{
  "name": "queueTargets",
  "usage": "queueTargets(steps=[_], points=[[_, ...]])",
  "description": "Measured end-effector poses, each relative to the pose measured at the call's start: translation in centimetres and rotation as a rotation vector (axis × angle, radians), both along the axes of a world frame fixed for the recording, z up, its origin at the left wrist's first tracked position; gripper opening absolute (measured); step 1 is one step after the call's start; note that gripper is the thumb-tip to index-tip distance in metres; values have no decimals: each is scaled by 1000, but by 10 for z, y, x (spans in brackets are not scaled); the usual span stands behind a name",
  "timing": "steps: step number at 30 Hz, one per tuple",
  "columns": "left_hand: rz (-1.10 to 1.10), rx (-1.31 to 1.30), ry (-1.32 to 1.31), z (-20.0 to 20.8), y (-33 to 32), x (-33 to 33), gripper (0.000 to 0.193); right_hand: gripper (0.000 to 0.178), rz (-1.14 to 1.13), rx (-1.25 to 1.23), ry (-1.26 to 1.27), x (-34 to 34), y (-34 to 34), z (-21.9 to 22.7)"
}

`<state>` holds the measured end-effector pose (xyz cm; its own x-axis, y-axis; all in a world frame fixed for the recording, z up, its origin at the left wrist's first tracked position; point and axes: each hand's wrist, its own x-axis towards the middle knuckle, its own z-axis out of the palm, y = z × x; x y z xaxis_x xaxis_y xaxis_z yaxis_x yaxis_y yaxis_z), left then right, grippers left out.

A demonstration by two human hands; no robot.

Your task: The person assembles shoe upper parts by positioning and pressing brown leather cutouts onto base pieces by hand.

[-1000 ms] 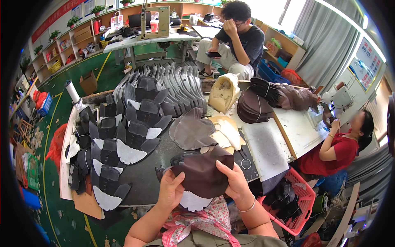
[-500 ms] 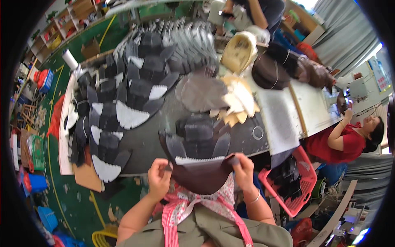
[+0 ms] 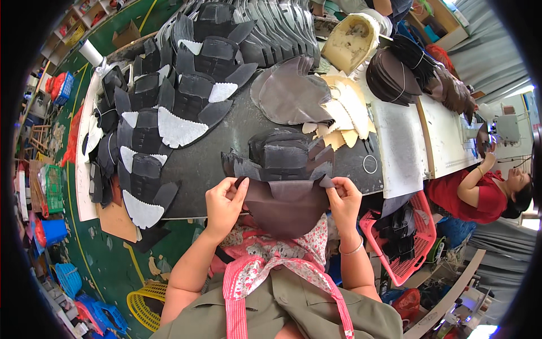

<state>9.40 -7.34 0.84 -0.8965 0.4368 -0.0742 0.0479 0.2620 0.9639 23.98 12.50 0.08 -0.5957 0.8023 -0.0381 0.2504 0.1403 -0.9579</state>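
Between my two hands hangs a dark brown leather piece [image 3: 291,212] with a rounded lower edge, at the table's front edge. My left hand [image 3: 224,204] pinches its left corner between thumb and fingers. At its right corner, my right hand [image 3: 344,201] pinches the leather too, and the corner folds up there. Just beyond lies a black shoe-upper piece [image 3: 282,152] with side flaps, its near edge covered by the leather. Farther back rests a stack of brown leather pieces [image 3: 291,93], beside cream-coloured cut pieces [image 3: 347,107].
Rows of black uppers with white toothed-edge patches [image 3: 182,127] cover the table's left side. A bundle of round brown pieces [image 3: 393,76] sits back right, near a cream tub [image 3: 351,42]. A pink basket [image 3: 402,268] holds black pieces. A person in red [image 3: 480,189] sits at a machine.
The leather has shifted up against the black upper, covering its white toothed edge. Both hands have risen a little toward the table, still pinching the corners. My head view has tilted slightly.
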Motion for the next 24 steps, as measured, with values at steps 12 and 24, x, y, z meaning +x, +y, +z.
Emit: queueTargets(steps=[12, 24], points=[[-51, -58, -167, -1, 8, -16, 32, 5, 16, 12, -90, -9, 5, 1], [-49, -211, -31, -2, 13, -14, 27, 7, 15, 57, -159, -14, 6, -5]])
